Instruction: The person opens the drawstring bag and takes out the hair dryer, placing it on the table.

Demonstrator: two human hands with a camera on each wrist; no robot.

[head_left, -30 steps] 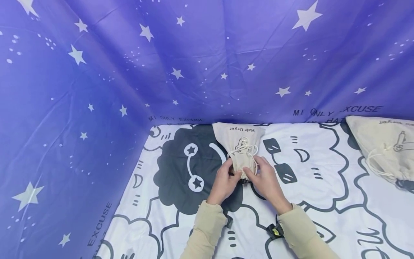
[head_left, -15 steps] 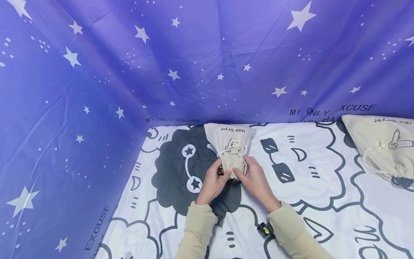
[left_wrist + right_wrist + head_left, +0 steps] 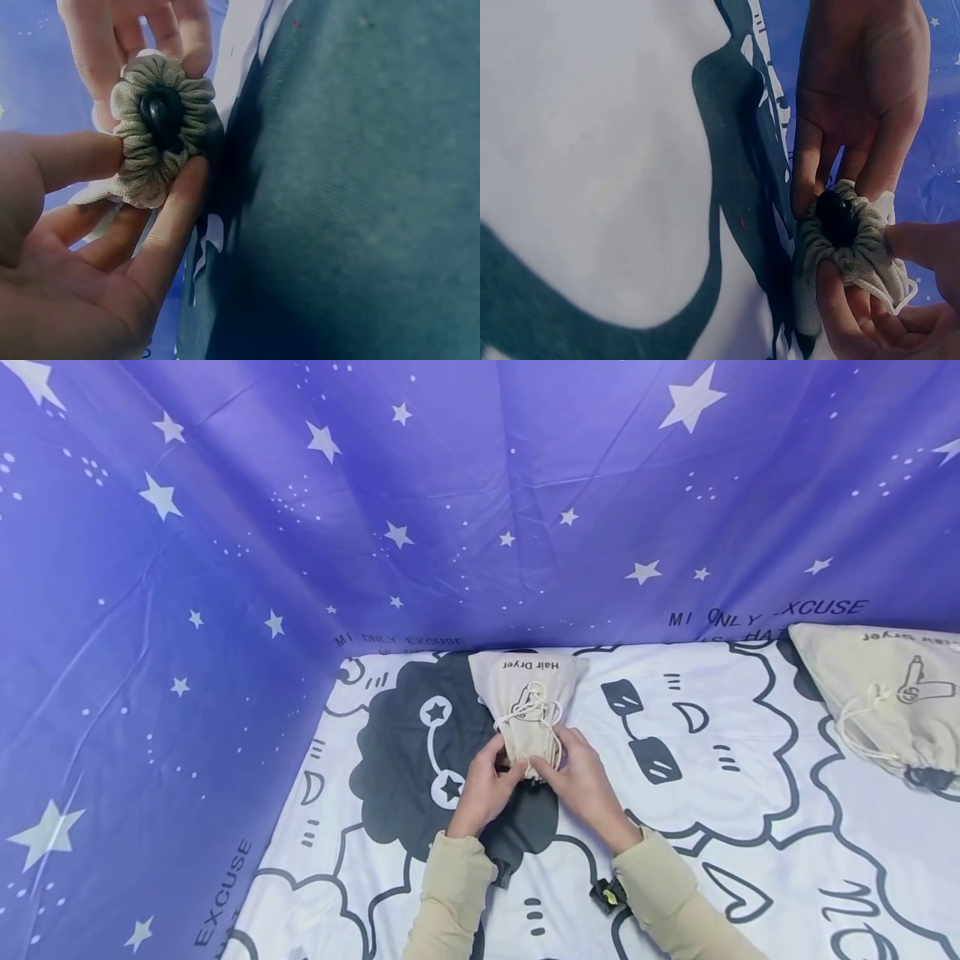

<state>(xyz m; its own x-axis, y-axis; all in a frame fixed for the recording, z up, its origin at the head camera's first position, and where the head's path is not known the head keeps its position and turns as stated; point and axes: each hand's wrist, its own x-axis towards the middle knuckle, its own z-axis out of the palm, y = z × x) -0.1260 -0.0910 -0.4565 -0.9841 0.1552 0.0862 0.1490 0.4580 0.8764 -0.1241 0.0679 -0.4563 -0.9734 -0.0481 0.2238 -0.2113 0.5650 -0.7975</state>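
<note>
And both hands are working at the bag [image 3: 525, 727]! It's sitting near the middle of the sheet [image 3: 795, 885], overlapping a dark cloud print, its wide end pointing toward the curtain [image 3: 450, 460] and its narrow mouth facing the person. The left hand [image 3: 487, 785] is pinching the gathered mouth from one side, thumb laid on top. Across from it, the right hand [image 3: 579, 777] is grasping the same neck, its thumb coming close to the other.

From the left wrist, we're looking straight into that mouth: the fabric is bunching into tight folds all round, and something black and shiny [image 3: 163, 116] is showing in the middle, though too little is showing to name it. The cord [image 3: 534, 702] is looping loosely across the front, running over a hair dryer drawing, while the words "Hair Dryer" are reading upside down near the wide end.

Out on the right, a second bag [image 3: 892, 702] is lying well apart, partly leaving the frame, carrying the same print and showing something dark at its mouth. A black strap [image 3: 606, 896] with a yellow spot is peeking out beside the right sleeve [image 3: 660, 885].
</note>
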